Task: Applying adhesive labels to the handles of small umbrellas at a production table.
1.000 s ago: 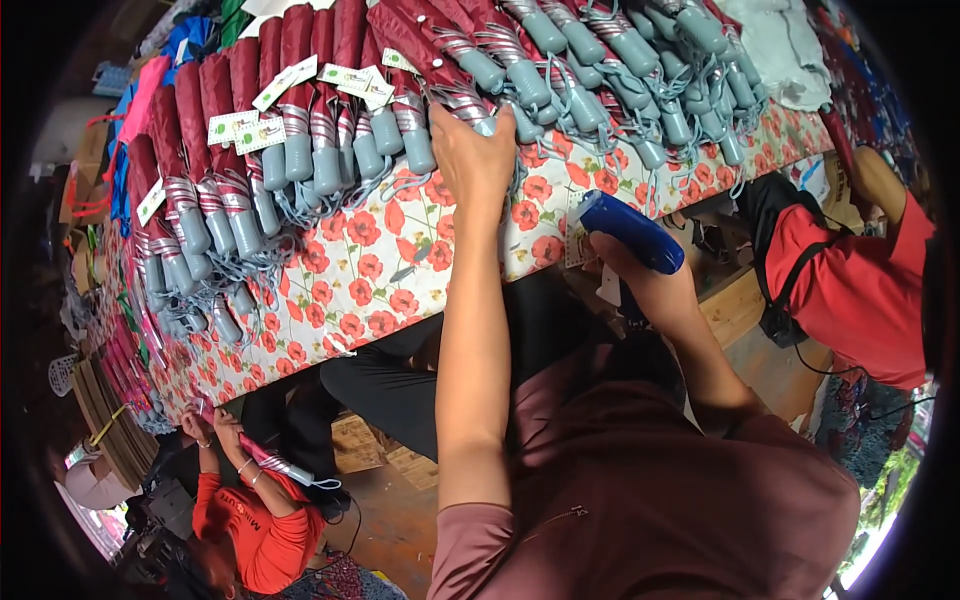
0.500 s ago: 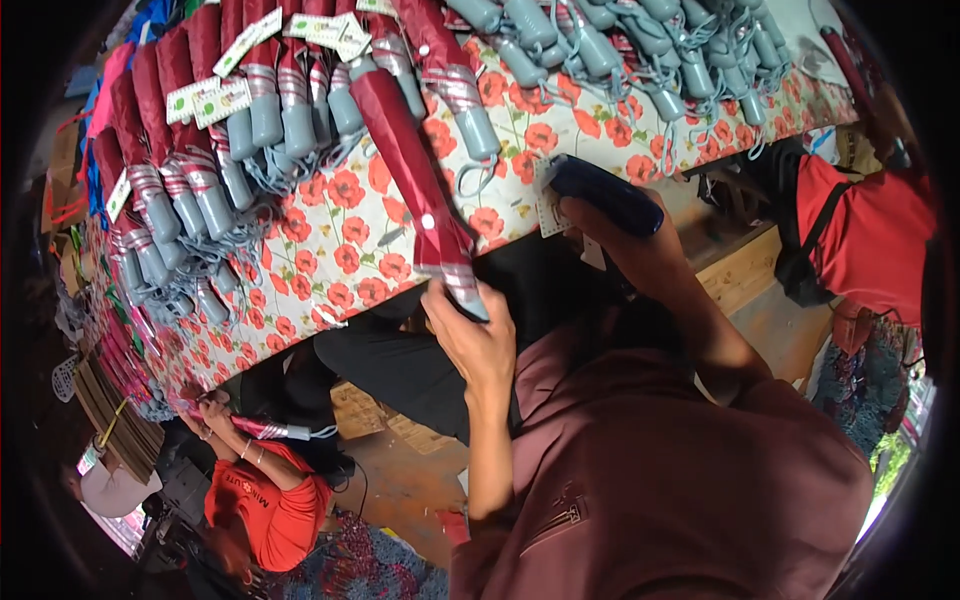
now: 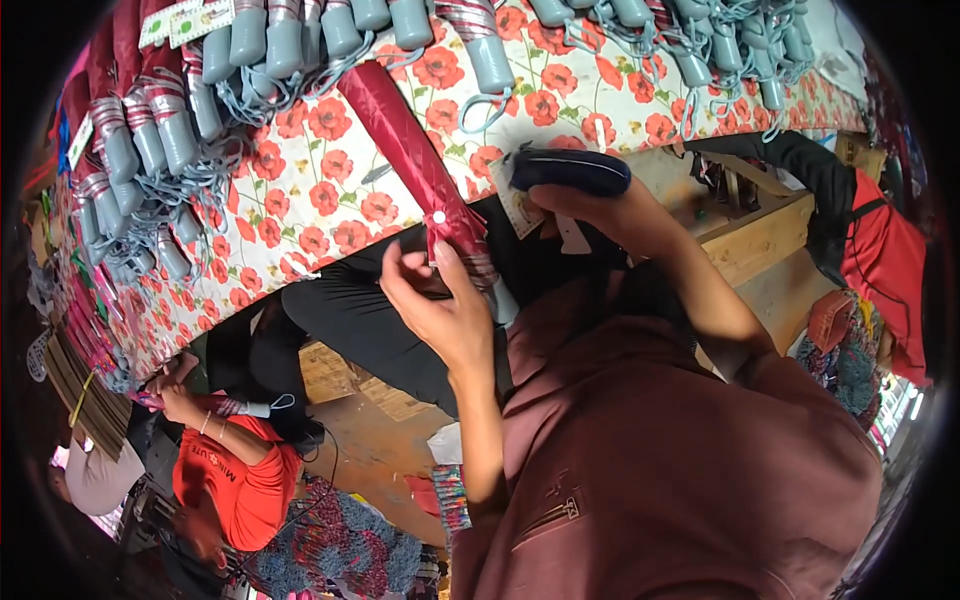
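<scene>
A folded dark red umbrella [image 3: 410, 150] lies slantwise over the table edge, its grey handle end toward my lap. My left hand [image 3: 440, 305] is beside its lower part with fingers apart; the thumb lies against the cloth near a white snap button. My right hand [image 3: 590, 212] is closed around a dark blue, rounded object [image 3: 572, 172], whose kind I cannot make out. Pale printed card tags [image 3: 520, 212] hang beneath that hand. Part of the umbrella's handle is hidden behind my left hand and wrist.
A poppy-patterned cloth [image 3: 330, 200] covers the table. Several folded red umbrellas [image 3: 165, 120] with grey handles and looped cords are heaped at the left, more grey handles [image 3: 725, 45] at the far right. A co-worker in orange-red [image 3: 235, 480] handles an umbrella at lower left. A wooden beam [image 3: 755, 235] is at right.
My left hand has let go of the umbrella's handle and shifted up beside its cloth, fingers spreading. My right hand has turned the dark blue object flatter. The view has shifted.
</scene>
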A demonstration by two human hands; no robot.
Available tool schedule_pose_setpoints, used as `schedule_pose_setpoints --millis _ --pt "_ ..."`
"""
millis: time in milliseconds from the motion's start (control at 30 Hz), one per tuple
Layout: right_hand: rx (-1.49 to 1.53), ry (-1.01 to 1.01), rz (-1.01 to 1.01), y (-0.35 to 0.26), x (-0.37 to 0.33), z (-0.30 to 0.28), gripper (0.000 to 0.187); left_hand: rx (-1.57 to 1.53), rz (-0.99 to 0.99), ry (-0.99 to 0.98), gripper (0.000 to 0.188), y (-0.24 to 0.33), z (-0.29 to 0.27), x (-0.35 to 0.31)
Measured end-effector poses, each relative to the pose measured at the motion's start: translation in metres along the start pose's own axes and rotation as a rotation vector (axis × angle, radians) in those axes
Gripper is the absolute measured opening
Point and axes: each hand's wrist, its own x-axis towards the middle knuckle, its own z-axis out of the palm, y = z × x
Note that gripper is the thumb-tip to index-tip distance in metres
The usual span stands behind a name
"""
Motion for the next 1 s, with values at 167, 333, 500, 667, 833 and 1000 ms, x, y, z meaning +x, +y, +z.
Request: schedule_pose_setpoints --millis 167,333,500,667,833,1000 --pt "0.030 -0.180 0.039 -0.006 0.009 0.011 0.029 -0.038 -0.139 -0.117 0.022 0.003 -0.002 0.025" --pt "0.059 -0.228 0.080 -0.008 0.013 0.022 0.032 -0.137 -0.222 -0.223 0.016 -0.001 0.002 0.029" --pt "0.044 -0.234 0.059 -0.010 0.016 0.027 0.023 -0.187 -0.146 -0.218 0.011 -0.003 0.004 0.031" --pt "0.094 -0.253 0.128 -0.011 0.017 0.029 0.020 -0.091 -0.003 -0.248 0.007 0.001 0.003 0.035" --pt "-0.067 -0.245 0.108 -0.022 0.018 0.040 0.027 -0.067 0.133 -0.232 0.011 -0.001 0.001 0.033" --pt "-0.273 -0.235 0.152 -0.041 0.013 0.046 0.041 -0.135 0.101 -0.219 0.016 -0.007 0.002 0.031"
